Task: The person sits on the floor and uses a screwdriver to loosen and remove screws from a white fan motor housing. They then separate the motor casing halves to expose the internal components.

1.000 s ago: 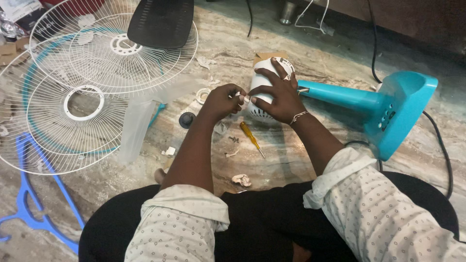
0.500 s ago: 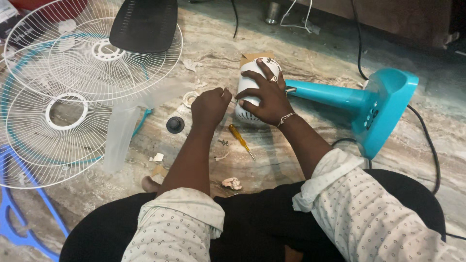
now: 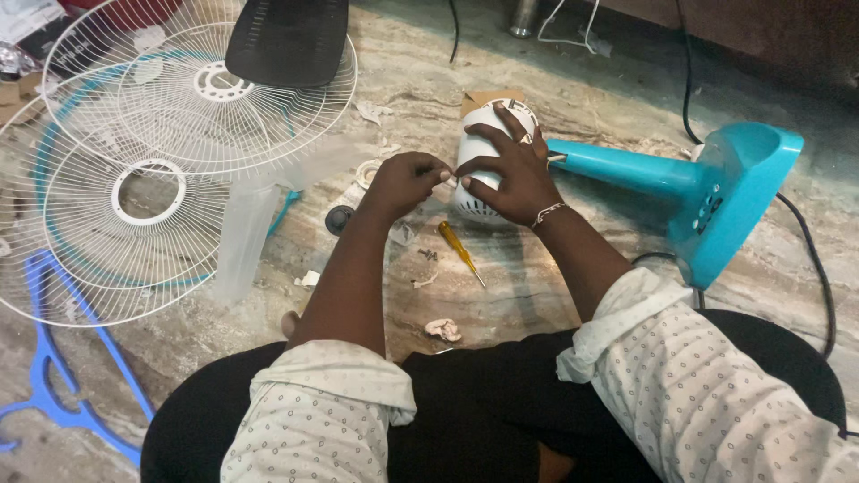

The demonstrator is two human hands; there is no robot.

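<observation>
- Gripping white motor housing (image 3: 488, 161) at frame centre on the floor: right hand (image 3: 510, 174), fingers spread around it.
- Left hand (image 3: 407, 179) pinches something small and dark at the housing's left edge; fingers nearly closed.
- Already off: both wire guards (image 3: 134, 170), clear blade (image 3: 242, 233), left of frame.
- Yellow screwdriver (image 3: 461, 253) lies unused below hands; housing not yet opened, in my judgement.

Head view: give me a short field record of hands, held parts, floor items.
left hand: pinching a small dark part at the motor housing
right hand: grip over the white housing
stand: teal, lying on floor, joined to housing
screwdriver: yellow, on floor below the hands
grilles: two white, left
blade: clear, beside grilles
</observation>
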